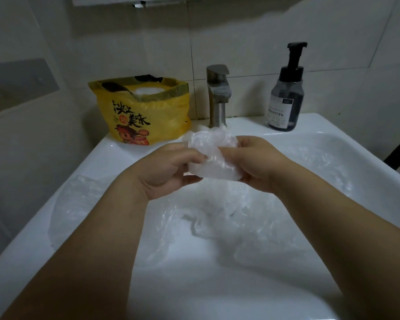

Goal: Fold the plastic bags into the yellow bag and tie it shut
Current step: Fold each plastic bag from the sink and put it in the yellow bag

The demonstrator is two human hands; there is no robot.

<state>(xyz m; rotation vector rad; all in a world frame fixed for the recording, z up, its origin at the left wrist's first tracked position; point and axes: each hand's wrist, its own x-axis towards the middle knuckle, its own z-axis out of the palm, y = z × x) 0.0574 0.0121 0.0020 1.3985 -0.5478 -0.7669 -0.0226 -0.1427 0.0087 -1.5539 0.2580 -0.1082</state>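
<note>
Over a white sink [321, 123], a person's left hand [169, 167] and right hand [252, 165] pinch a half-folded clear plastic bag [214, 155] between them, fingers curled into its crumpled film, just in front of the steel faucet [217, 95]. The yellow bag [141, 112] stands open-mouthed to the left of the faucet, with white plastic showing inside. More clear bags [217, 222] lie loose in the basin, in front of the faucet. The folding step appears under way; next, the wad likely needs pressing smaller, then carrying left of the faucet into the yellow bag, whose mouth is not yet tied
</note>
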